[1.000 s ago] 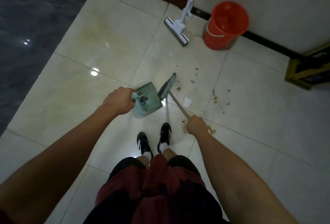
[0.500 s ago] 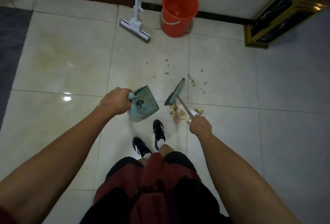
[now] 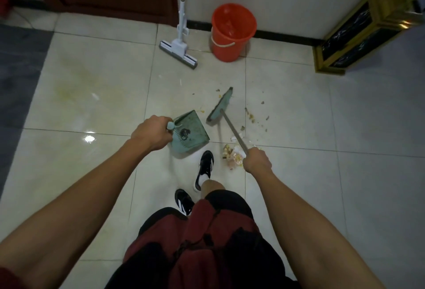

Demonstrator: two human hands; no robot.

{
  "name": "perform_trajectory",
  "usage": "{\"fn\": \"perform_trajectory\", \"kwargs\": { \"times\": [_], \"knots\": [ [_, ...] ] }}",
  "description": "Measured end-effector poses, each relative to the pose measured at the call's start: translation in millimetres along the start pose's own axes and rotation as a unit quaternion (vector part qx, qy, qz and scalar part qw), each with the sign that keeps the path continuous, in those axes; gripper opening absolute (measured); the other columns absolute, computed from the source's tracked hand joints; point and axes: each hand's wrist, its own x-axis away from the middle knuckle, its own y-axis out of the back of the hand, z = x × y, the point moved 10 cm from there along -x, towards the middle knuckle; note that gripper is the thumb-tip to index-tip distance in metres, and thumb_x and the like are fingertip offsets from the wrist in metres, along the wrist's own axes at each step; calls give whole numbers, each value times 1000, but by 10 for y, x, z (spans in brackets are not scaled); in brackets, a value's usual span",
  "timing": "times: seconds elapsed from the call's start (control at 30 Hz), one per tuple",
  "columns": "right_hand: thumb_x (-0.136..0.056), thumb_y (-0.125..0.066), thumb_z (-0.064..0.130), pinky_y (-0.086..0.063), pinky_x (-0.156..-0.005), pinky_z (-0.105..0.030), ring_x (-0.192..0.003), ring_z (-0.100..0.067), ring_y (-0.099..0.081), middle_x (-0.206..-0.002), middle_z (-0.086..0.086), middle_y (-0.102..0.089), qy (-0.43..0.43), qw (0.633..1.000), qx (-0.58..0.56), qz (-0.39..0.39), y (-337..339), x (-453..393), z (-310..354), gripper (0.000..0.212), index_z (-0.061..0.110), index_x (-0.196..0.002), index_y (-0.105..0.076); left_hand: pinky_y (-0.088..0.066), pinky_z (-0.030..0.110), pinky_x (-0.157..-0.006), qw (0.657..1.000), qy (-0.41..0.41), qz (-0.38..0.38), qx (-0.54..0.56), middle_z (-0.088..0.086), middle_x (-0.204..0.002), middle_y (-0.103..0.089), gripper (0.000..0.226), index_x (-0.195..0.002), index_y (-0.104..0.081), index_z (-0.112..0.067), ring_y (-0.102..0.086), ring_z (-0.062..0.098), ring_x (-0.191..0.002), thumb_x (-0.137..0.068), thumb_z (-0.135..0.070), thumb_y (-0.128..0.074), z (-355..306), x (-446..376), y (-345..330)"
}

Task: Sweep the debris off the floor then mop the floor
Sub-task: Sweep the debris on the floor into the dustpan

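The scattered debris (image 3: 234, 157), pale crumpled scraps and small brown crumbs, lies on the glossy cream tiled floor (image 3: 299, 127) just beside the right hand, with looser bits trailing up toward the broom head. It looks light and loose, likely to skid on the slick tile, so short, low strokes should suit it.

The teal short-handled broom (image 3: 219, 109) has a thin stiff metal shaft; the right hand (image 3: 257, 162) is closed round its lower end. The left hand (image 3: 151, 134) has its grip wrapped on the handle of the teal plastic dustpan (image 3: 190, 133), which looks light and rigid.

By the wall, a white sponge mop (image 3: 180, 47) leans beside an orange plastic bucket (image 3: 232, 33).
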Motion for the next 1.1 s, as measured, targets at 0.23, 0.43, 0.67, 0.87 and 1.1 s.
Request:
{"fn": "perform_trajectory", "kwargs": {
  "times": [0.23, 0.43, 0.67, 0.87, 1.1],
  "knots": [
    [-92, -52, 10, -56, -78, -36, -95, -30, -66, -109, -12, -65, 61, 998, 7, 21, 132, -443, 720, 30, 10, -121, -61, -46, 31, -62, 999, 50, -10, 12, 1, -81, -64, 17, -72, -56, -32, -62, 28, -74, -84, -22, -62, 278, -302, 311],
    [-94, -51, 13, -56, -82, -37, -98, -32, -65, -112, -13, -64, 103, 993, -18, 47, 350, -1017, 1363, 30, 10, -122, -62, -48, 32, -63, 996, 92, -7, -2, 2, -82, -66, 16, -72, -59, -31, -63, 29, -74, -85, -24, -64, 372, -758, 660],
    [-93, -51, 12, -56, -79, -35, -86, -28, -63, -98, -9, -60, 129, 987, -39, 86, 594, -1643, 1882, 26, 8, -117, -61, -56, 37, -67, 994, 97, 7, -43, 3, -82, -67, 7, -82, -64, -27, -63, 28, -74, -88, -25, -61, 324, -1300, 898],
    [-93, -51, 10, -53, -78, -35, -95, -29, -64, -102, -10, -59, 108, 989, -18, 96, 701, -1848, 1903, 28, 8, -120, -57, -51, 33, -62, 994, 84, 24, -59, 2, -83, -66, 6, -84, -63, -31, -62, 27, -72, -88, -28, -61, 204, -1622, 951],
    [-94, -50, 8, -47, -70, -32, -96, -29, -67, -100, -9, -63, 56, 995, -20, 79, 649, -1699, 1597, 26, 6, -118, -61, -39, 26, -55, 996, 47, 43, -68, -4, -76, -61, 16, -77, -57, -36, -56, 16, -65, -89, -28, -62, 24, -1880, 974]
  ]
}}
